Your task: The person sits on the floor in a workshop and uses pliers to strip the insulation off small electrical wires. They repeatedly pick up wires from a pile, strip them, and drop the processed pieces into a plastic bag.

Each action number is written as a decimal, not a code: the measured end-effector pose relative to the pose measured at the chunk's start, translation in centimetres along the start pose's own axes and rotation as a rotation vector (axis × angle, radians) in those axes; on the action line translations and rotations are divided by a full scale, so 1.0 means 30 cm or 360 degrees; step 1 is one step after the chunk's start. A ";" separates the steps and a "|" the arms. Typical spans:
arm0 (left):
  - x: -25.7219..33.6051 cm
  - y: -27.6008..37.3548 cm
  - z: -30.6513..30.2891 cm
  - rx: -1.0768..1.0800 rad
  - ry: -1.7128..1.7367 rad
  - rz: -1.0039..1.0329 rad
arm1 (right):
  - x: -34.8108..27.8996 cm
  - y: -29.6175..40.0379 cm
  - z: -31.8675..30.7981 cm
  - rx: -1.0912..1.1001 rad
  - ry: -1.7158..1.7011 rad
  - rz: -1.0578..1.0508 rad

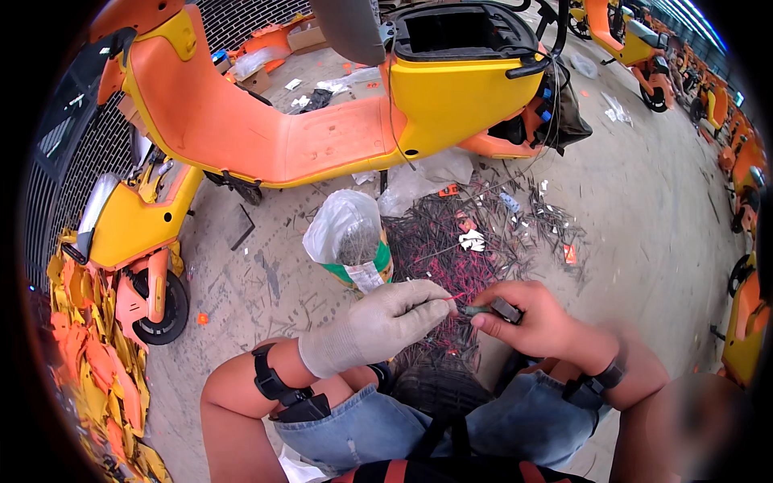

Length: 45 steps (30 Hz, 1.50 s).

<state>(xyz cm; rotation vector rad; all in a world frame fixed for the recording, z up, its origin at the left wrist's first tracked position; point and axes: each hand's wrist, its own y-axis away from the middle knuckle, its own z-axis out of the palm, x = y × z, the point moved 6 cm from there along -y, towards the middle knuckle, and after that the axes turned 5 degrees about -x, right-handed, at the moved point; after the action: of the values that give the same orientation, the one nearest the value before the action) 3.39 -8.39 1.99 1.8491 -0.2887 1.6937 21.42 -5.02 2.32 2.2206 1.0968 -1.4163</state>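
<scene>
Wearing a pale knitted glove, my left hand (386,323) pinches a thin red wire (456,296) whose end pokes out past the fingertips. Close to its right, my bare right hand (540,323) grips a small dark tool (506,310) with a greenish tip; its exact kind is unclear. Below both hands spreads a heap of cut black and red wire pieces (435,253). Behind my left hand stands a container lined with a white plastic bag (326,232), holding a grey tangle of fine strands (359,243).
An orange and yellow electric scooter (338,133) stands across the front, its seat raised. Another scooter body (133,229) is at left, beside a pile of orange and yellow plastic panels (99,362). More scooters (649,54) line the right. Clear plastic sheeting (429,175) lies behind the heap.
</scene>
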 end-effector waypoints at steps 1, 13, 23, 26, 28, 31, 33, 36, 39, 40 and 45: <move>0.003 0.001 0.000 0.0005 0.0057 0.0017 | 0.003 0.001 0.000 0.0007 -0.0024 0.0057; 0.005 -0.032 0.002 -0.0053 0.0088 -0.0003 | 0.077 -0.012 -0.043 0.0331 -0.0405 0.0637; 0.018 -0.078 0.031 -0.0191 -0.0020 -0.0095 | 0.040 -0.021 -0.009 0.0217 -0.0673 0.0413; 0.025 -0.093 0.025 -0.0183 -0.0102 0.0118 | 0.046 -0.014 -0.040 0.0323 -0.0681 0.0406; 0.017 -0.096 0.017 -0.0217 -0.0148 0.0212 | 0.046 -0.016 -0.048 0.0355 -0.0654 0.0352; 0.012 -0.096 0.011 -0.0243 -0.0341 0.0185 | 0.033 -0.015 -0.052 0.0370 -0.0596 0.0233; 0.024 -0.094 0.000 -0.0172 -0.0490 0.0225 | 0.034 -0.005 -0.053 0.0383 -0.0602 0.0190; 0.046 -0.094 -0.018 -0.0077 -0.0692 0.0196 | 0.035 0.001 -0.062 0.0457 -0.0574 0.0142; 0.045 -0.098 -0.040 -0.0052 -0.0626 0.0101 | 0.044 -0.001 -0.070 0.0438 -0.0511 0.0198; 0.041 -0.096 -0.043 -0.0054 -0.0561 0.0065 | 0.049 -0.001 -0.068 0.0435 -0.0521 0.0255; 0.053 -0.089 -0.045 0.0009 -0.0597 0.0079 | 0.102 0.000 -0.072 0.0416 -0.0586 0.0544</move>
<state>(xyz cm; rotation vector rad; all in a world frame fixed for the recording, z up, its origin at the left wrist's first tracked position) 3.98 -5.14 2.76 2.1739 -0.4855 1.3693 23.51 -2.38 0.70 2.0591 0.4102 -1.7879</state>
